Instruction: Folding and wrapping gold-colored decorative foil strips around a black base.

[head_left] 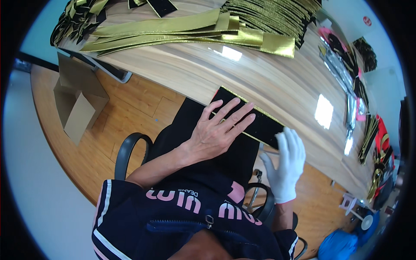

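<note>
A flat black piece with a thin gold edge lies at the near edge of the wooden table. My left hand, bare, lies flat on it with fingers spread. My right hand, in a white glove, hovers open at the piece's right end, fingers apart, holding nothing. Farther back on the table lie long gold strips and a stack of black-and-gold pieces.
An open cardboard box stands on the wooden floor at left. Black chair arms flank my lap. Silver, pink and red items line the table's right side. A blue bag sits at lower right.
</note>
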